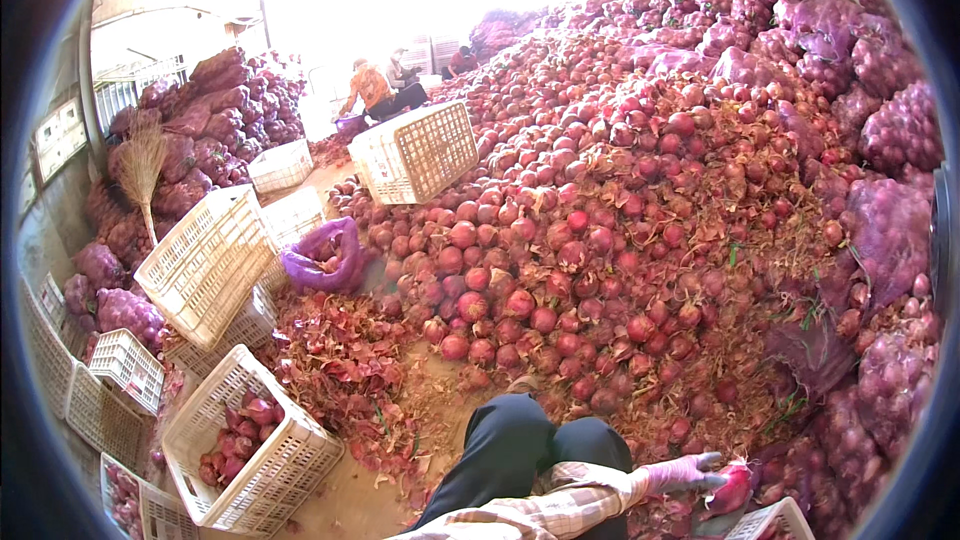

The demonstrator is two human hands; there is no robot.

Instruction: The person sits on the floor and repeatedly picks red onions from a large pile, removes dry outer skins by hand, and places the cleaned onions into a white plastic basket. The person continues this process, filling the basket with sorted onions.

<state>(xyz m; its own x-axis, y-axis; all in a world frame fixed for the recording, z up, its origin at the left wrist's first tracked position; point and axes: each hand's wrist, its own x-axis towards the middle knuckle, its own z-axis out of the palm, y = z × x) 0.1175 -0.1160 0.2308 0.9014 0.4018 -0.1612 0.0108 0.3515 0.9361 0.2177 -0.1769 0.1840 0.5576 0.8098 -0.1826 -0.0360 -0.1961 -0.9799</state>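
Observation:
My left hand, in a pale pinkish glove, reaches across my knees to the right from a plaid sleeve. Its fingers are spread, and the lower ones meet the edge of a red onion with torn, peeling skin. No fingers close around that onion. Just below it is a grey-green patch, too unclear to name. A white plastic crate is cut off at the bottom edge beside it. My right hand is out of view. Before my dark-trousered knees spreads a large heap of red onions.
Loose onion skins lie left of my knees. A crate partly filled with onions, an upended crate and a purple mesh sack stand left. Filled mesh sacks line the right. Several people sit farther back.

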